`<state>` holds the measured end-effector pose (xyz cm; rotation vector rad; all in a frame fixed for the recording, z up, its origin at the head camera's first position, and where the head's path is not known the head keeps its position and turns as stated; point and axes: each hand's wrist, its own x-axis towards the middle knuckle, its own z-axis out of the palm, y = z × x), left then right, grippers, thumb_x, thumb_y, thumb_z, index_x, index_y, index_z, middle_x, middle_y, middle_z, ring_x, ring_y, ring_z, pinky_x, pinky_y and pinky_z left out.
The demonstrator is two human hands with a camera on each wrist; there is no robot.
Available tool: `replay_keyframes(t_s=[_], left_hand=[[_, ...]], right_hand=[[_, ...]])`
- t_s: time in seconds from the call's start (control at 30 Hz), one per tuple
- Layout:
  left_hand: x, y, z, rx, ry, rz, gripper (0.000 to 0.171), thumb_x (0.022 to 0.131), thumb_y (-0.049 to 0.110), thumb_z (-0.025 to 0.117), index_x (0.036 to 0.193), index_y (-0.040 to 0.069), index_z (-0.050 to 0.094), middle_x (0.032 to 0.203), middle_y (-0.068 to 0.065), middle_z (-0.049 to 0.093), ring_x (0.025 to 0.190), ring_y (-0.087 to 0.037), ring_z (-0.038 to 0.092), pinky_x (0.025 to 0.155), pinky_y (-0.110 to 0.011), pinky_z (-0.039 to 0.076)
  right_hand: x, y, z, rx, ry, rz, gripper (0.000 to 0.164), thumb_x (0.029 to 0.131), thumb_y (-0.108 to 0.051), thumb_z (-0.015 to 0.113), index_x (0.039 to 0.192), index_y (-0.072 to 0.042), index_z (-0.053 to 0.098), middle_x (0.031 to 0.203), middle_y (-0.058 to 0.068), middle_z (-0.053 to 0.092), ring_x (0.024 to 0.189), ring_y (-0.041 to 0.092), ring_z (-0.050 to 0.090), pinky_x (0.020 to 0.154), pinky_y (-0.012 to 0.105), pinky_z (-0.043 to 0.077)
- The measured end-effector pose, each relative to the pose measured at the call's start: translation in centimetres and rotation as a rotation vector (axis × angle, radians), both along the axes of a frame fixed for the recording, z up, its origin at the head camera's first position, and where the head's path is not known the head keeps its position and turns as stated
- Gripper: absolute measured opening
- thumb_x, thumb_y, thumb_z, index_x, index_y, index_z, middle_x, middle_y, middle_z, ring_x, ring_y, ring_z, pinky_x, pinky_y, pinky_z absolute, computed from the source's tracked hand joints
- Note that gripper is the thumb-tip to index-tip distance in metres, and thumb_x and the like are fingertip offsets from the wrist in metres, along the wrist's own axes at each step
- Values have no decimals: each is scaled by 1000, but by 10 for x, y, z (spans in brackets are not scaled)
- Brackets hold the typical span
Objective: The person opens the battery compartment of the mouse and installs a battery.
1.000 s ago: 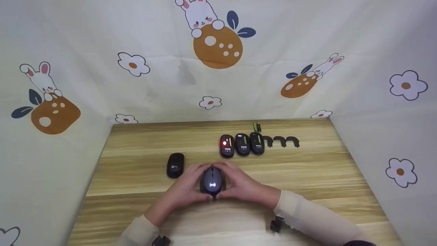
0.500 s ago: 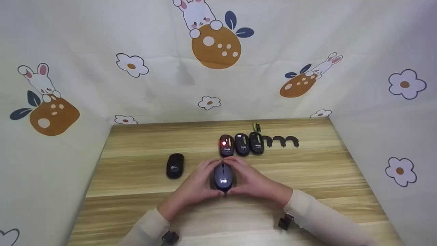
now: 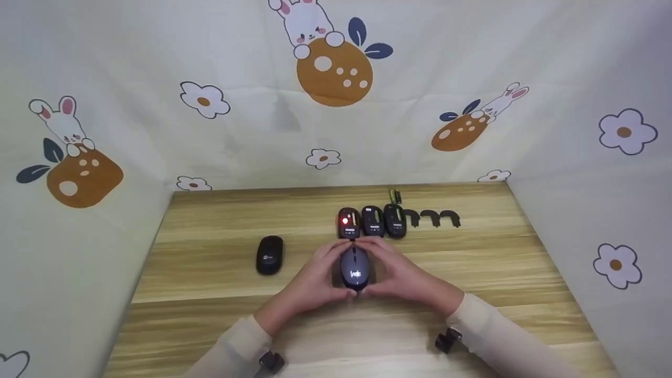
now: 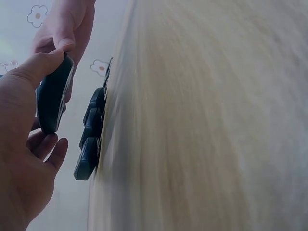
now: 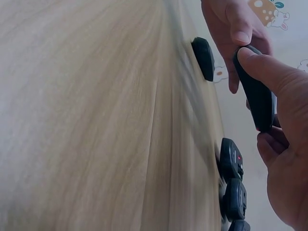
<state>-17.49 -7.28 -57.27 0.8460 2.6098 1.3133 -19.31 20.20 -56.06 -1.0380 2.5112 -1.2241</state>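
Observation:
A dark grey computer mouse [image 3: 355, 268] with a pale logo is held between both hands, buttons facing away from the body. The left hand [image 3: 318, 278] grips its left side, thumb at the near end and fingertips at the far end. Opposite it, the right hand [image 3: 401, 275] grips the right side in the same way. Both wrist views show the mouse raised off the table. Just beyond the fingertips, three black mice lie underside up in a row: a left mouse [image 3: 348, 221] with a red light, a middle mouse [image 3: 373, 220] and a right mouse [image 3: 395, 219].
Another black mouse [image 3: 270, 255] lies upright to the left on the wooden table [image 3: 210, 325]. Three curved black covers [image 3: 430, 217] line up right of the row, and small batteries [image 3: 395, 196] lie behind it. Patterned cloth [image 3: 252, 136] encloses the back and sides.
Both hands have carried the held mouse to the right and slightly away from the body, toward the row of mice. The other mice, covers and batteries have stayed in place.

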Motion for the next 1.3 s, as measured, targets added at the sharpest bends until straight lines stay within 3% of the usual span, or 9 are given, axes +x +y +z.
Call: replay_keyframes(t_s=[0.3,0.43,0.67,0.9,1.07,1.3], left_hand=[[0,3,-1,116,-7,-15,108,83,29,98,173,23,38,180,-4,32,160,-29,38,131,-57,33],[1,2,-1,162,-10,-18,106,84,35,97,172,21,40,179,-3,34,160,-26,38,131,-53,34],[2,3,-1,253,-57,-18,102,86,43,95,169,13,43,176,-15,36,158,-30,42,128,-43,40],[2,6,0,336,-88,-11,93,90,38,93,167,14,47,173,-15,40,155,-29,46,125,-41,44],[2,9,-1,403,-75,-15,82,93,29,92,163,12,53,170,-14,44,151,-31,52,122,-43,48],[1,8,-1,441,-18,-29,79,88,25,96,157,14,59,164,-5,53,146,-26,57,119,-37,51]], right_hand=[[0,4,2,-77,24,33,103,83,-17,97,170,-17,42,175,5,36,160,30,37,132,53,32],[1,4,1,-95,30,35,101,86,-23,96,171,-17,42,175,4,36,160,30,36,132,56,32],[3,3,0,-101,38,13,94,92,-40,91,170,-19,43,173,2,38,159,29,37,130,63,32],[2,0,-1,-149,124,2,83,94,-36,90,165,-17,51,167,6,47,154,32,45,128,66,36],[1,-2,-1,-202,165,5,77,94,-30,89,161,-14,56,161,7,53,149,32,51,127,59,40],[2,-3,-2,-262,188,-4,72,94,-24,89,158,-11,58,157,10,57,146,33,54,127,48,43]])
